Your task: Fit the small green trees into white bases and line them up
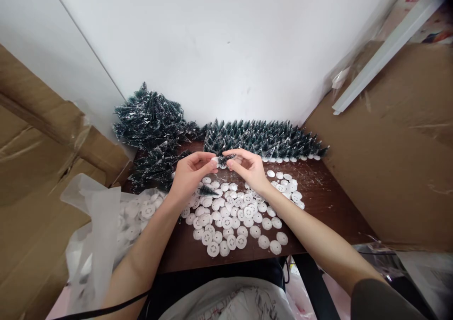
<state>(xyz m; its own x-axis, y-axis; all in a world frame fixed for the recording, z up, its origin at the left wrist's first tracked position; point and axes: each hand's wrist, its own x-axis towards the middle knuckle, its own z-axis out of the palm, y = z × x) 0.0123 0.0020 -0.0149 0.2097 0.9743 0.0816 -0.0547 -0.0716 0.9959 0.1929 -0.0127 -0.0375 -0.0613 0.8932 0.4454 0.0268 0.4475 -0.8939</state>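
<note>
In the middle of the view, my left hand [193, 171] pinches a white round base [215, 160]. My right hand [249, 168] grips a small green tree [226, 160] lying sideways, its lower end at the base. Many loose white discs [226, 222] are spread over the table below my hands. One small tree [208, 190] lies on the discs near my left hand. Behind my hands stand rows of upright frosted trees [258, 138] on white bases.
A heap of loose trees [150, 117] is at the back left of the brown table [329, 206]. A plastic bag [132, 216] of discs sits at the left. Cardboard [396, 159] flanks both sides, and a white wall [219, 51] stands behind.
</note>
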